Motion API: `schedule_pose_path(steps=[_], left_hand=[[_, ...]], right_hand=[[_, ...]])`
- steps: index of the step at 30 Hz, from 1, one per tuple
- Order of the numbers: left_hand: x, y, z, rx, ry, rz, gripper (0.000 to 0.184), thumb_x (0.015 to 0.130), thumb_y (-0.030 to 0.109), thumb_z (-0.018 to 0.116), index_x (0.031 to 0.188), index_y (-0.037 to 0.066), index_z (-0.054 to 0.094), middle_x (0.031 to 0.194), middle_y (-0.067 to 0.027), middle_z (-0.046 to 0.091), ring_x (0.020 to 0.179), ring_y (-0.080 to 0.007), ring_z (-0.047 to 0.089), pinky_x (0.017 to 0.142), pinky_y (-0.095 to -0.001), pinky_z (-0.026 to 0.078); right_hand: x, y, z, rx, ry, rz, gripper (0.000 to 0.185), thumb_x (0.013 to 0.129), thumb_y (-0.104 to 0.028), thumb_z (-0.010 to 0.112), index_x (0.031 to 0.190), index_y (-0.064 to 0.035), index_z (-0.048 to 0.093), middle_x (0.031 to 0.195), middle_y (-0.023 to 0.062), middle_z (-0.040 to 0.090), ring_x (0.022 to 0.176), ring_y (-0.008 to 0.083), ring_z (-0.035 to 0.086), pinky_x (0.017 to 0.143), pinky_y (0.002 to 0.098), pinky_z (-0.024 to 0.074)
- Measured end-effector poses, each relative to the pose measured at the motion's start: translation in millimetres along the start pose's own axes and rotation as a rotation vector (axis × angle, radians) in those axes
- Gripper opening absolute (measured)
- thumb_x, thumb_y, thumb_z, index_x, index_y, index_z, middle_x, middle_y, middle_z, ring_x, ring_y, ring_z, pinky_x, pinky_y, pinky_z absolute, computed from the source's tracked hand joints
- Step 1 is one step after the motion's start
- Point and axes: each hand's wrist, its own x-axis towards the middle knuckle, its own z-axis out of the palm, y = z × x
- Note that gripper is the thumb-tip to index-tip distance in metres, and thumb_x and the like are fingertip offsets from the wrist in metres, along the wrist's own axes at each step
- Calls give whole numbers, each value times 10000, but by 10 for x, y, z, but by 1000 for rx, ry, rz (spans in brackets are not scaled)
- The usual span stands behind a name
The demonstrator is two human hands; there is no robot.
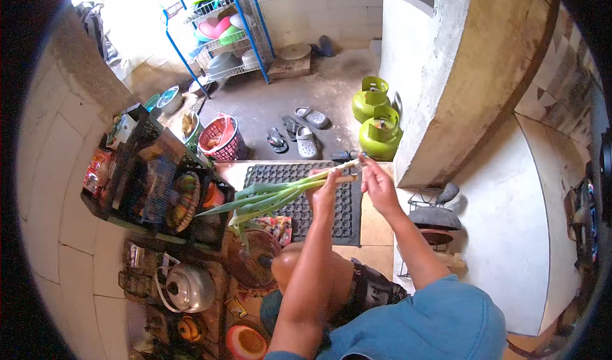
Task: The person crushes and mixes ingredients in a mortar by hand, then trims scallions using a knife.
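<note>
A bunch of spring onions (274, 196) lies across my left hand (324, 187), which is wrapped round the pale stems. Their long green leaves droop to the left, over the mat and a dark round lid. My right hand (377, 185) is closed at the white root end of one stalk, thumb and fingers pinched there. Whether it also holds something small is too fine to make out. Below the leaf tips lies the brown round lid (254, 258), near my bent knee.
A black rubber mat (344, 213) lies ahead, with grey clogs (307, 143) beyond it. Green gas cylinders (380, 137) stand by the wall. To the left are a black rack (137, 188), a red basket (223, 144) and a kettle (190, 288). Pans (435, 218) hang at right.
</note>
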Motion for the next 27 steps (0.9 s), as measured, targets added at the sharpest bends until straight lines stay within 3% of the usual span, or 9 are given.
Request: schedule_pose_path(steps=[2, 3, 7, 10, 12, 17, 18, 20, 27], left_hand=[[21, -81, -12, 23, -15, 46, 171, 826, 146, 629, 880, 58, 493, 849, -75, 598, 761, -138, 585, 690, -256, 499], [27, -97, -2, 42, -15, 93, 168, 829, 144, 624, 881, 57, 490, 854, -75, 597, 769, -138, 584, 688, -255, 498], [-8, -44, 42, -14, -75, 135, 162, 843, 139, 605, 867, 47, 474, 865, -82, 592, 793, -145, 582, 729, -278, 489], [-77, 50, 75, 19, -102, 135, 166, 824, 134, 626, 835, 46, 486, 826, -79, 604, 771, -139, 586, 730, -275, 470], [-79, 37, 59, 42, -63, 123, 168, 795, 130, 657, 808, 41, 516, 782, -62, 610, 718, -114, 578, 657, -237, 458], [-89, -68, 102, 6, -28, 27, 200, 781, 151, 679, 780, 50, 506, 735, -62, 614, 652, -104, 574, 575, -226, 458], [-102, -62, 114, 28, -20, 19, 204, 779, 154, 682, 777, 53, 506, 728, -60, 613, 636, -102, 573, 554, -219, 455], [-118, -64, 110, 62, -10, 1, 208, 777, 160, 686, 773, 57, 505, 719, -57, 610, 628, -99, 572, 539, -214, 453], [-151, -127, 108, -117, -95, -189, 204, 785, 170, 675, 813, 69, 500, 788, -68, 609, 714, -130, 599, 619, -246, 490]], right_hand=[[-108, -103, 92, -216, -73, 91, 411, 924, -238, 444, 1318, -133, 395, 616, 53, 570, 495, 117, 506, 505, 253, 420], [-147, -135, 129, -470, -51, 61, 441, 909, -228, 456, 1336, -178, 359, 658, 142, 606, 556, 266, 601, 520, 337, 463], [-149, -195, 144, -678, 122, -214, 332, 895, -159, 468, 1226, -140, 486, 880, 176, 622, 754, 365, 591, 617, 413, 467], [-8, 102, -131, -567, 177, -41, 284, 913, -224, 449, 1172, -134, 523, 822, 108, 642, 648, 242, 625, 563, 335, 472], [43, 147, -223, 21, 104, 75, 297, 945, -231, 416, 1164, -57, 517, 601, -52, 416, 511, 24, 398, 463, 186, 351], [-150, 87, -136, 45, 86, 70, 338, 944, -211, 416, 1248, -69, 461, 765, -44, 529, 534, 17, 408, 483, 171, 365], [-196, 31, -95, -120, 8, 53, 385, 931, -217, 436, 1295, -96, 413, 806, 30, 616, 536, 92, 518, 501, 232, 421], [-318, -80, 20, -410, -5, 19, 374, 933, -241, 423, 1300, -164, 423, 551, 14, 445, 464, 70, 423, 471, 231, 378], [-363, -91, 7, -764, 91, -44, 387, 899, -217, 459, 1283, -186, 416, 857, 182, 623, 703, 349, 609, 588, 419, 479]])
